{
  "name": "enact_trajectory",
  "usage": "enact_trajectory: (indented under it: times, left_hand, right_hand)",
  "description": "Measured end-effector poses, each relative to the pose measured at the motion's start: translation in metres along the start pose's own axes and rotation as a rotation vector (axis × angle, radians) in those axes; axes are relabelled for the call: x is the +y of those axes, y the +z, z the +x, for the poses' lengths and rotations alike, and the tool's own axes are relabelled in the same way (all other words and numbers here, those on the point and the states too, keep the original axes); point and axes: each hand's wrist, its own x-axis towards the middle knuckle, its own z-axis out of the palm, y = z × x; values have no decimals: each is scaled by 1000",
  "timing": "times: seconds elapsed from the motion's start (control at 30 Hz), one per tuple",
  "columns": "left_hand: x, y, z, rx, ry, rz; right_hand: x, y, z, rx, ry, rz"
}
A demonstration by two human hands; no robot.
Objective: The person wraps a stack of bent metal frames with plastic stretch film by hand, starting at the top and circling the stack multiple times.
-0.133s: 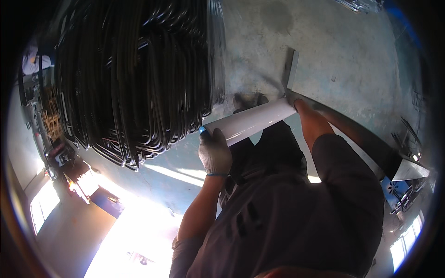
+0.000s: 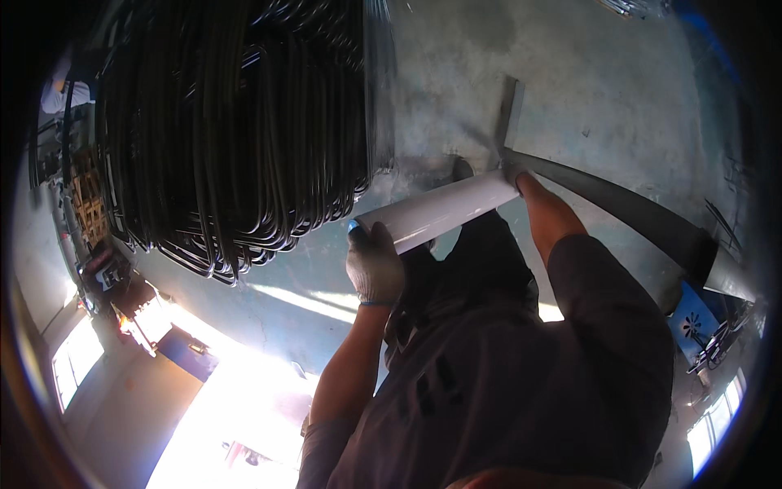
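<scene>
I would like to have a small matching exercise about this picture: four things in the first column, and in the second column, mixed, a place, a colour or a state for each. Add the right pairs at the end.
Column one:
1. left hand
2. pale cylinder
3. black bent tubes
4. blue panel

Column two:
A. massed at the upper left of the picture
B. gloved
C. near the right edge of the picture
D. held aslant near the middle of the picture

Right pairs: 1-B, 2-D, 3-A, 4-C
</scene>
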Motion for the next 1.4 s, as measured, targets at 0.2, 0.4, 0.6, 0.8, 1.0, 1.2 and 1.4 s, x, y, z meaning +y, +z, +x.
enact_trajectory:
  times: [0.2, 0.4, 0.6, 0.8, 1.0, 1.2, 1.4]
  left_hand:
    - [-63, -5, -36, 17, 19, 29]
    - [-181, -24, -56, 0, 78, -83]
    - [-300, -87, -79, -42, 170, -53]
    - [-387, -162, -57, -91, 325, 74]
    - [-434, -240, -3, -262, 233, -21]
    - [-510, -302, 61, -461, 380, -5]
    - [-564, -379, 105, -585, 274, -67]
  right_hand:
    - [-30, 42, -79, -259, 156, 129]
    - [-57, 141, -154, -60, 437, 417]
    - [-100, 237, -235, -181, 587, 629]
    - [-191, 325, -328, -90, 633, 721]
    - [-278, 404, -372, -46, 715, 905]
    - [-348, 478, -416, -36, 765, 1032]
    - [-457, 543, -446, -52, 810, 1105]
